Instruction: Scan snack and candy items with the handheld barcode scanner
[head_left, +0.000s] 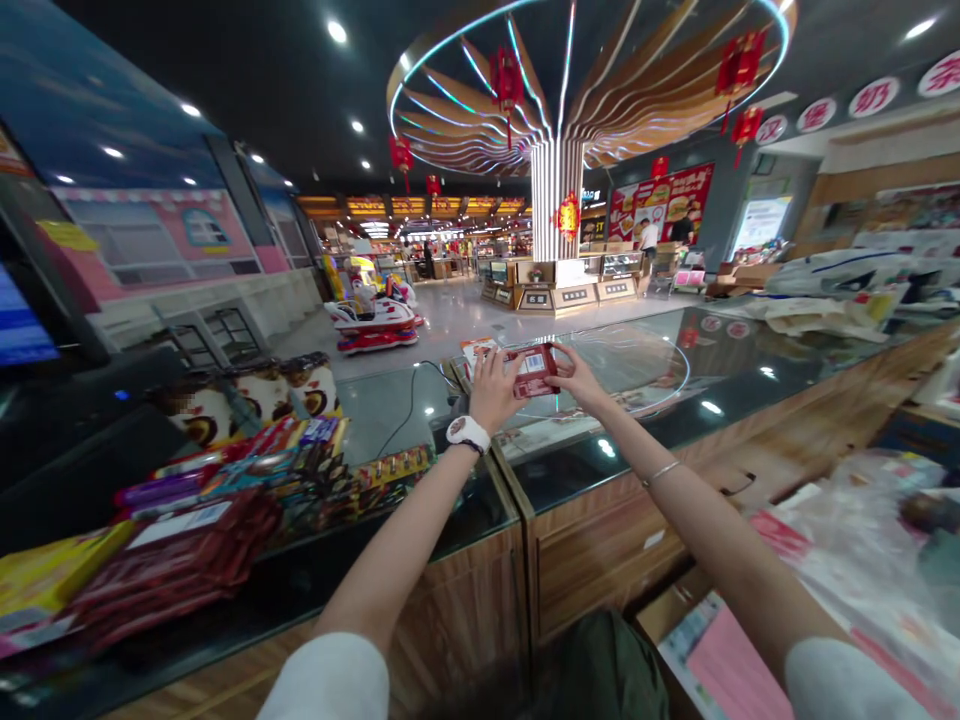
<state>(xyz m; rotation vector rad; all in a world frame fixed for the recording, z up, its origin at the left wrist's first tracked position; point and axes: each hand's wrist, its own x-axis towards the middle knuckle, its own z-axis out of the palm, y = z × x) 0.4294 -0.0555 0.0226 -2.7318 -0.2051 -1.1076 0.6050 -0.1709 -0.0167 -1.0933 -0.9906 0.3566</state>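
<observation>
Held out over the glass-topped counter (pixel 427 410) is a small dark red snack packet (pixel 534 372) with a white barcode label facing me. My left hand (pixel 495 388) grips its left end, fingers bent over it. At the packet's right end, my right hand (pixel 576 380) pinches it between thumb and fingers. An orange and white packet (pixel 477 352) shows just behind my left hand. To the left on the counter lies a stack of similar dark red packets (pixel 180 550), beside a yellow box (pixel 60 580).
Colourful candy packs (pixel 277 455) and brown-and-white packages (pixel 255 395) crowd the counter's left side. A black cable (pixel 411 405) crosses the glass. Below right, an open drawer (pixel 720 650) holds a pink sheet, near clear plastic bags (pixel 862 520). A kiddie ride (pixel 375 315) stands beyond.
</observation>
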